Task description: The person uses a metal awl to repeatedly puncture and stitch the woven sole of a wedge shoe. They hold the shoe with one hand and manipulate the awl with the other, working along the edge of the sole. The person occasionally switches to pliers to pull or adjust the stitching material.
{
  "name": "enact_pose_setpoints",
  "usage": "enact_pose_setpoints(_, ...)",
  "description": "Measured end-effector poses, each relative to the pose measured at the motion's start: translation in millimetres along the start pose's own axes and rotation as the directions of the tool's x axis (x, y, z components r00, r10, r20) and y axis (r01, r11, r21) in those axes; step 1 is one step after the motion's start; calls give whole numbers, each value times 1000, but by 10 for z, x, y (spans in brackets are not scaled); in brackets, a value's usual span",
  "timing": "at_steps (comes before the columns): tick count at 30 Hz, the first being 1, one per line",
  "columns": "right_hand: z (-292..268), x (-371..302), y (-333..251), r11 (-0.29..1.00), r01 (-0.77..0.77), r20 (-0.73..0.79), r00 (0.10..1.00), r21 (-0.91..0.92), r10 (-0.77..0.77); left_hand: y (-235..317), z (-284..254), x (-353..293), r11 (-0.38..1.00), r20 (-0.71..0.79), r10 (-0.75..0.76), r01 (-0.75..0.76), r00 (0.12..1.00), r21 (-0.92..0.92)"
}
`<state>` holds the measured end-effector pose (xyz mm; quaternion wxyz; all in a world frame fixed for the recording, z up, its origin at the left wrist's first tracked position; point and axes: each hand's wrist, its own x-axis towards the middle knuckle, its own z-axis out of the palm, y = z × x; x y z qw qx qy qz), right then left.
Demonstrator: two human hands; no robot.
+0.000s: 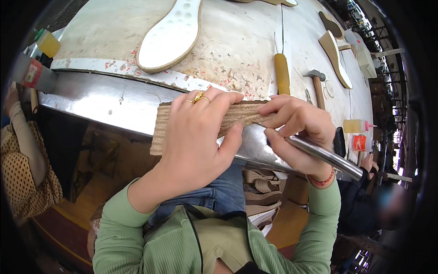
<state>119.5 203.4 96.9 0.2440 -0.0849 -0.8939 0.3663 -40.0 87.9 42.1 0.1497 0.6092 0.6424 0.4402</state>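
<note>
A wedge shoe sole [159,130] with braided jute sides lies across the table's metal front edge, in front of me. My left hand [194,125] is closed around it, fingers over the far side and thumb on the near side. In my right hand [303,125] is a tool with a shiny round metal handle [331,157], slanting down to the right. Its thin tip meets the braid near the sole's right end, where my right fingertips also touch. The exact shape of the tip is hidden by the fingers.
Beyond lies a white-topped sole [171,41]. Further right are a yellow-handled tool [282,75], a hammer [318,86] and another wedge sole [335,59]. Bottles [48,43] stand at both sides. Several braided soles [262,197] are stacked below the table. People sit left and right.
</note>
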Motion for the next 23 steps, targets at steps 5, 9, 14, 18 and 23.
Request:
enact_pose_setpoints(5,1,38,50,995,10,12,1000,-96,-9,-34,-26,57,998,48,-66,65,997,21)
enact_pose_setpoints(9,29,73,62,997,10,14,1000,-77,-9,-22,-9,75,996,38,-86,86,996,-3)
enact_pose_setpoints(14,43,62,-5,986,-32,33,999,-163,38,19,10,33,997,28,-6,4,1000,74)
enact_pose_setpoints(18,57,21,-21,978,-86,10,996,-192,90,43,35,7,990,34,-3,-2,999,139)
enact_pose_setpoints(23,37,-154,-15,950,-257,-104,955,174,278,134,46,-78,984,56,-6,-4,998,180)
